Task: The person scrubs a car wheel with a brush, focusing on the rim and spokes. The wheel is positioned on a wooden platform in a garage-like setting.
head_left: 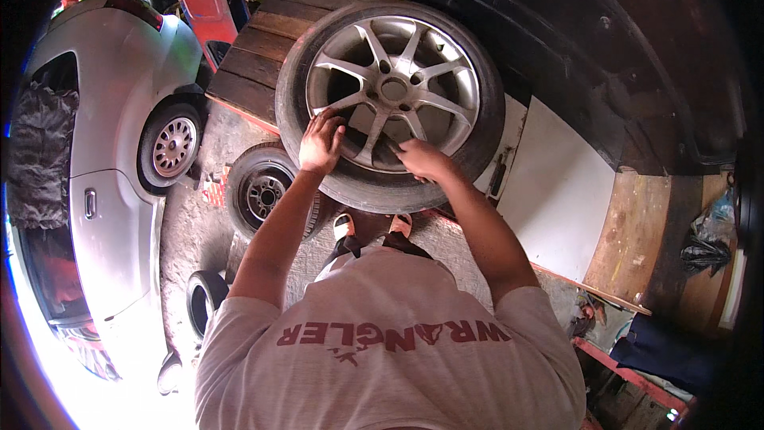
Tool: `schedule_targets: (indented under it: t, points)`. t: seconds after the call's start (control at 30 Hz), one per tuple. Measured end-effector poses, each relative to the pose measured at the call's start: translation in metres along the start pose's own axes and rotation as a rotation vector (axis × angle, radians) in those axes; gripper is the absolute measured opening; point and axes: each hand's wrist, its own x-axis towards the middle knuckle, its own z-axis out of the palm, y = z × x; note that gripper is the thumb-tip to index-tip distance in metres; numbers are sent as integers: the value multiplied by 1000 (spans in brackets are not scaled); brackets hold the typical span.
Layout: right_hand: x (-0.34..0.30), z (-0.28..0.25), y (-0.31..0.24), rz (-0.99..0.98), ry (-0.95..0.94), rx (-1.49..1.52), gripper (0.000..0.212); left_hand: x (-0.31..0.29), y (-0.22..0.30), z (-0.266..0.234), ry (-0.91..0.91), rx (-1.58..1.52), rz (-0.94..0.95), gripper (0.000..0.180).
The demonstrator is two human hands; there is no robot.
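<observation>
A silver alloy wheel point(368, 135) with several spokes lies face up, a black tyre point(382, 189) mounted around it. My left hand point(321, 143) rests on the near left of the rim, fingers stretched over its edge towards a spoke. At the near right of the rim, my right hand point(427, 162) is closed, its fingertips pointing in at the lower spokes. Something dark shows by those fingers, too small and shadowed to name. The wheel lies partly on a bench of wooden planks point(259, 52).
A steel wheel with a tyre point(261, 195) lies by the bench, and a loose tyre point(205, 299) is nearer me. A silver car point(119, 231) stands on the left. To the right are a white board point(561, 191), a large black panel point(573, 56) and a plastic bag point(708, 235).
</observation>
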Motion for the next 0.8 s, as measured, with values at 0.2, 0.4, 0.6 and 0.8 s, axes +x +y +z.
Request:
schedule_targets:
  t: [0.2,0.4,0.6,0.8]
  points:
    - [-10,-17,-46,89,-65,-207,29,-2,-1,-1,-4,22,-19,28]
    - [-5,-6,-43,-118,168,-402,29,1,1,3,-58,68,-16,31]
    - [-18,-11,-72,16,143,-309,27,-7,-1,2,-80,82,-41,34]
    - [-14,25,-34,145,227,251,38,-7,-2,6,-23,66,-1,32]
